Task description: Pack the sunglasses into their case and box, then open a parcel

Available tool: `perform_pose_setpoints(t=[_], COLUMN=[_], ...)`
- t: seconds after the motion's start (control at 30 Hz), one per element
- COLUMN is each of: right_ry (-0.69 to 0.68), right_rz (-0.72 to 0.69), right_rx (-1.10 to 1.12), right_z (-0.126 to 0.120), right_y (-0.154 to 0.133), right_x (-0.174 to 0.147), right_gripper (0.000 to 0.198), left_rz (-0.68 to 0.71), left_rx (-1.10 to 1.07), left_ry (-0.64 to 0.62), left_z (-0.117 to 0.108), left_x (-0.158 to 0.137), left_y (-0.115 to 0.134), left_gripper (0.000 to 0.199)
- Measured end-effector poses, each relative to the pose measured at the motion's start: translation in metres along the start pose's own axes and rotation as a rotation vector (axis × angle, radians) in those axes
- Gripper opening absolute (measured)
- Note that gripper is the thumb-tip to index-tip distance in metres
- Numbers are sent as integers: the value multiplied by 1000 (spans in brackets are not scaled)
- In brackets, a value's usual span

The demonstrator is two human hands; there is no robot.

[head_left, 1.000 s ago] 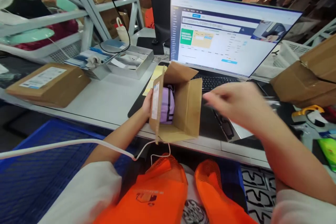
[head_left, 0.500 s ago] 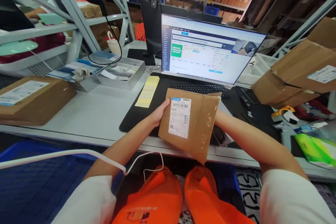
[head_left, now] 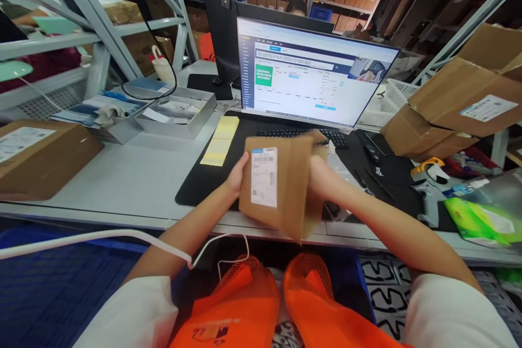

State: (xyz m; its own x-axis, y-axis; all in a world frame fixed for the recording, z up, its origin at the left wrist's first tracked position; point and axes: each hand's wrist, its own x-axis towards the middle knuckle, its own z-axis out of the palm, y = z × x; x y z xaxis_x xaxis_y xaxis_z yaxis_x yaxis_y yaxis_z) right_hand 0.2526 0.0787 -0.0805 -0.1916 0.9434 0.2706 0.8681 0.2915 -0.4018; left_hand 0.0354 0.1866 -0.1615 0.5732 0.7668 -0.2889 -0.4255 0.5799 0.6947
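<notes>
A brown cardboard box is held tilted above the front edge of the desk, a white shipping label on the side facing me. My left hand grips its left side, the thumb lying on the front face. At the right side, my right hand is against the box by a flap, which is blurred by motion. Most of the right fingers are hidden behind the cardboard. Behind the box are a black keyboard and a lit monitor.
A labelled carton sits on the left, near grey trays of papers. Yellow slips lie on the dark mat. At right are stacked cartons, a mouse, a tape dispenser and a green packet. A white cable crosses my left forearm.
The box has turned, and its right edge has swung so that a flap shows apart behind it. My right hand, mostly hidden behind the box before, now shows at its right side.
</notes>
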Motion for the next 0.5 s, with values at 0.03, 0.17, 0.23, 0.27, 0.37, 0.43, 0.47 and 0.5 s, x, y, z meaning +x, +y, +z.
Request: perform_pose_setpoints(t=[0.03,0.17,0.23,0.27,0.37,0.43,0.47,0.5], right_ry=[28,394,680,830,980,873,783,724], right_rz=[3,38,140,210,428,605,645,631], right_rx=[16,98,143,167,293,406,443,470], right_z=[-2,-39,-72,-90,-134,-145,-144,-137], right_y=[0,10,28,42,103,152,176,198], right_x=[-8,-51,-76,-89,-124,-141,-148,-152], right_gripper=[11,16,18,20,29,33,35,37], left_rz=[70,333,431,483,594,592,567,533], left_rx=[-31,-111,-113,-99,41,223,337,455], left_ry=[43,258,308,315,284,253,255,278], left_z=[-3,-23,-38,-46,-69,-82,-88,-94], left_x=[2,11,12,11,-3,-21,-31,-42], left_y=[5,28,36,39,44,43,41,38], left_gripper=[57,51,48,46,55,71,78,83])
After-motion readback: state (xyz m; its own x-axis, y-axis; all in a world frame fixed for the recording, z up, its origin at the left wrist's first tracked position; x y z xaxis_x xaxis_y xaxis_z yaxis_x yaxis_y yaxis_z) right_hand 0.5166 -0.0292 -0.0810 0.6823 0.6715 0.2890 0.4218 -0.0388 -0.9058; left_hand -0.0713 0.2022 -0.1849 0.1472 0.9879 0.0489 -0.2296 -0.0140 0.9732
